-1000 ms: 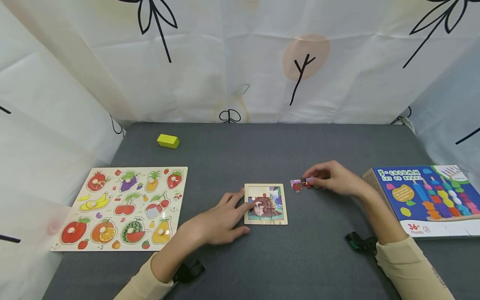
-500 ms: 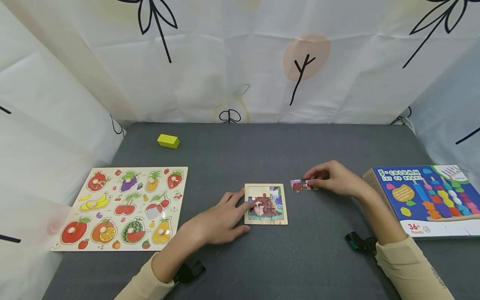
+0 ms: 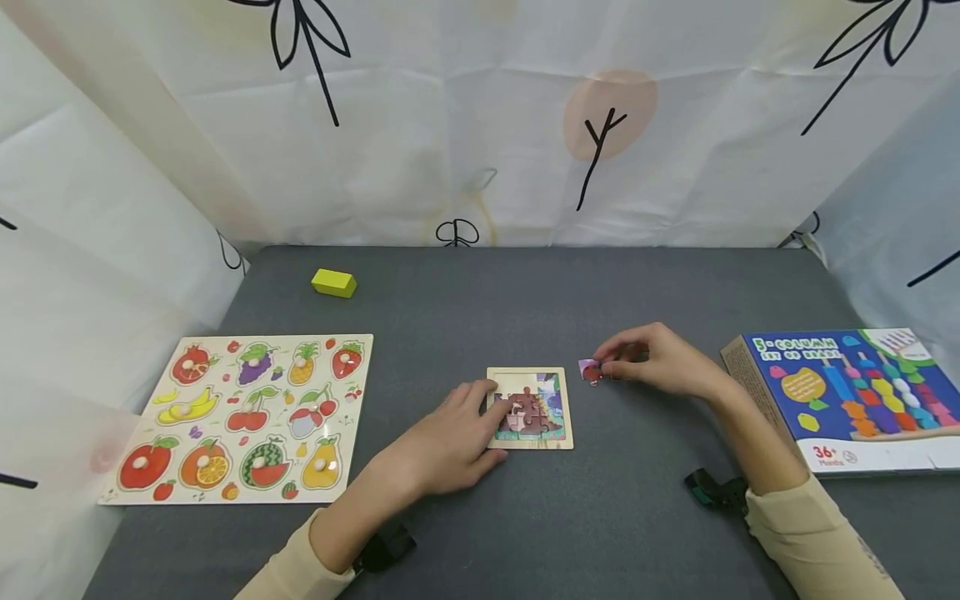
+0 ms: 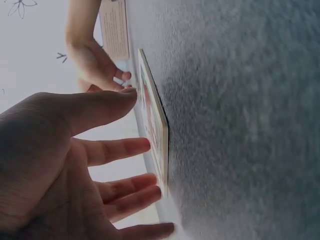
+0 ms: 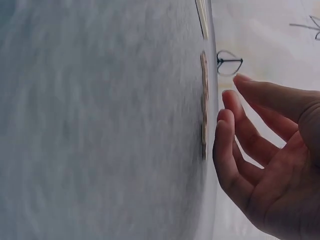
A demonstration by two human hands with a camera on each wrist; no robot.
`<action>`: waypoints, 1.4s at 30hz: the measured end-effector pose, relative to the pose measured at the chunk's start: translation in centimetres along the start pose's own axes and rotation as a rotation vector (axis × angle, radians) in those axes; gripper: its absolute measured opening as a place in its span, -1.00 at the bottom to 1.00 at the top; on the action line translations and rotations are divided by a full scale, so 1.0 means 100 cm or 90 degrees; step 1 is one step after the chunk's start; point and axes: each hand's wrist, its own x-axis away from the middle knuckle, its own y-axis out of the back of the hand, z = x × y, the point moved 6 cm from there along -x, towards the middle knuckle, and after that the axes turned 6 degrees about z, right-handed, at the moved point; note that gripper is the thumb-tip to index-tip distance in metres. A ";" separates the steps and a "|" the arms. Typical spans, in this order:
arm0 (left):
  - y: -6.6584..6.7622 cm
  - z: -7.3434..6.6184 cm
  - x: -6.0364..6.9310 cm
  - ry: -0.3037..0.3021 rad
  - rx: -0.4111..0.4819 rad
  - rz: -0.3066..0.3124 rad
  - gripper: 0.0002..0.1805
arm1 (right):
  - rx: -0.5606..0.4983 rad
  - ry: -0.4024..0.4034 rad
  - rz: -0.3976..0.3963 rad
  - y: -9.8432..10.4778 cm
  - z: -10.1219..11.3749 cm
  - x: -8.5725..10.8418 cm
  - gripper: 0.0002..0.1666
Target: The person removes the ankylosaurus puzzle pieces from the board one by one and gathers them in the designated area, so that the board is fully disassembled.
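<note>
A small jigsaw puzzle in a pale wooden frame (image 3: 530, 444) lies flat, partly filled with brown and coloured pieces. My left hand (image 3: 456, 437) rests at its left side, index fingertip over the picture and the thumb near the lower left corner. In the left wrist view its fingers (image 4: 122, 150) are spread and fairly straight beside the tray edge. Right of the tray lies a pink and red puzzle piece (image 3: 591, 372). Just over it and its neighbours hovers my right hand (image 3: 660, 360). From the right wrist, its loosely bent fingers hold nothing, apart from the row of pieces (image 5: 204, 107).
A fruit knob-puzzle board (image 3: 247, 417) lies to the left. Behind it sits a yellow-green block (image 3: 333, 283). A blue toy box (image 3: 862, 400) stands at the right, close to my right forearm. White printed cloth (image 3: 510, 167) hangs behind the grey table (image 3: 465, 317).
My right hand has moved slightly left, and its fingers now cover the piece that showed beside the leftmost one. The left hand has shifted a little to the right over the tray.
</note>
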 end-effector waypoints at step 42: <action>-0.016 -0.030 -0.011 -0.121 -0.100 0.008 -0.26 | 0.127 0.065 0.060 -0.062 0.051 -0.043 -0.88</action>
